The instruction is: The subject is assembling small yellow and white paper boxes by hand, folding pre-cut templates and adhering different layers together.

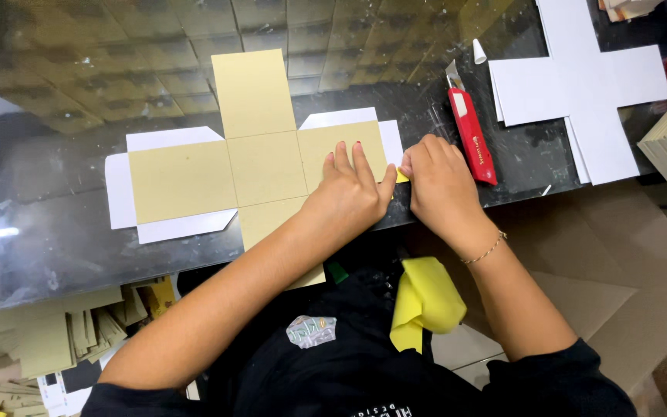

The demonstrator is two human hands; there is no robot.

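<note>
I see the left hand [349, 193] flat, fingers spread, pressing the cross-shaped cardboard blank [260, 166] while the right hand [438, 181] pinches a yellow strip [401, 176] at its flap; pressing down seems next.

flat tan cross-shaped cardboard [264, 166], white-backed

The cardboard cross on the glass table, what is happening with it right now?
A person presses the left hand flat on the right arm of a tan cardboard cross that lies on white paper on a glass table. The right hand pinches a small yellow strip at that arm's edge. A red utility knife lies just right of the hands, untouched.
</note>
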